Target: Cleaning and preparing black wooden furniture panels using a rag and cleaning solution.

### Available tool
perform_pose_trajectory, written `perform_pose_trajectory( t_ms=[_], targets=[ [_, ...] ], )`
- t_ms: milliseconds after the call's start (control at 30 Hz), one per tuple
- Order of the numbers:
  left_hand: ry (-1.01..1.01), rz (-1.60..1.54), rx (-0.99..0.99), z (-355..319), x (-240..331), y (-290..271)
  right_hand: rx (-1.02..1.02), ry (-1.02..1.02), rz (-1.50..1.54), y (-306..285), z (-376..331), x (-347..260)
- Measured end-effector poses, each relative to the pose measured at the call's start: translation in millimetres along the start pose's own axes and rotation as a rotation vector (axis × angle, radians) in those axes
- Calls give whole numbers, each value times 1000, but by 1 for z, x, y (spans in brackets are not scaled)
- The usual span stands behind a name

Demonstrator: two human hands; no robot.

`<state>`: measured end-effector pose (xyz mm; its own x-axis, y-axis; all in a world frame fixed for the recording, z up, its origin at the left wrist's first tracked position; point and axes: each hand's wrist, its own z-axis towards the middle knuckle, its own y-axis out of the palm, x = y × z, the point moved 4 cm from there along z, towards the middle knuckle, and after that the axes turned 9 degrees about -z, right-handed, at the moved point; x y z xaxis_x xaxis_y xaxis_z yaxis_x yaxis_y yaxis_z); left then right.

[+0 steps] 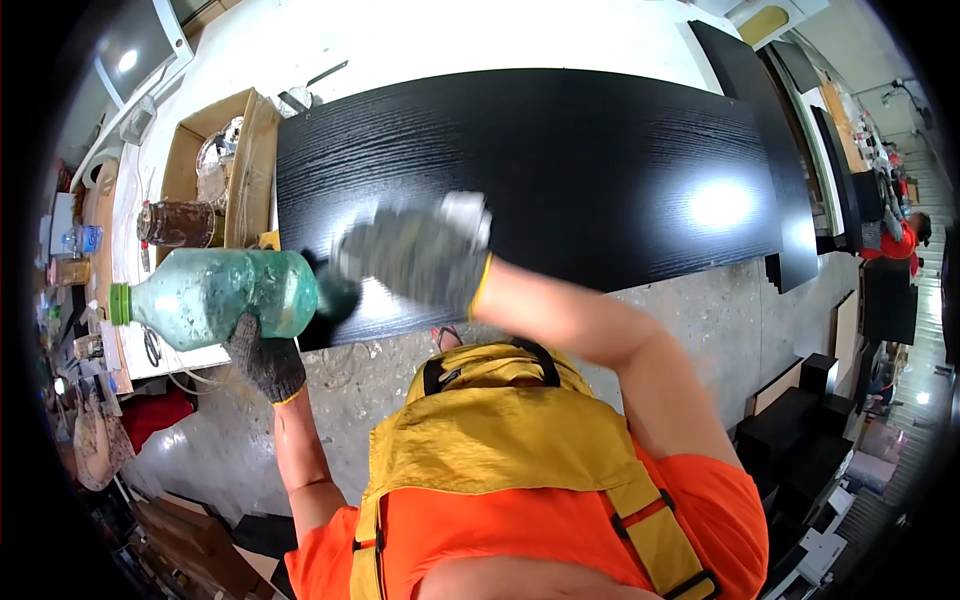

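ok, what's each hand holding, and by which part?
Left hand holds the green plastic bottle from below, near its base end. Right hand is blurred over the black panel; cannot tell if it holds anything.

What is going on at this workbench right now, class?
A person in gloves stands at a long black wood-grain panel. The left hand grips a green-tinted plastic bottle lying sideways, its green cap pointing left. The right hand, blurred, presses on the panel's near left corner. An open cardboard box sits beyond.
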<state>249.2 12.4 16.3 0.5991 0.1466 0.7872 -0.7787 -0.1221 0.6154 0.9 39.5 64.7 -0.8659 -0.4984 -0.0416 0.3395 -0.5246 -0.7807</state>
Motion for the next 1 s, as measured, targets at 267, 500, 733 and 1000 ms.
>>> perform_pose_trajectory(
  t_ms=[267, 500, 733, 1000],
  targets=[
    [-36, -8, 79, -12, 17, -45, -230, 285, -189, -82, -150, 101],
    [0, -79, 173, -49, 15, -62, -352, 953, -903, -203, -245, 343],
    [143, -99, 342, -91, 39, -101, -279, 193, -726, -16, -75, 273],
    [168, -169, 485, -116, 36, -139, -288, 44, -160, 124, 116, 68]
  ],
)
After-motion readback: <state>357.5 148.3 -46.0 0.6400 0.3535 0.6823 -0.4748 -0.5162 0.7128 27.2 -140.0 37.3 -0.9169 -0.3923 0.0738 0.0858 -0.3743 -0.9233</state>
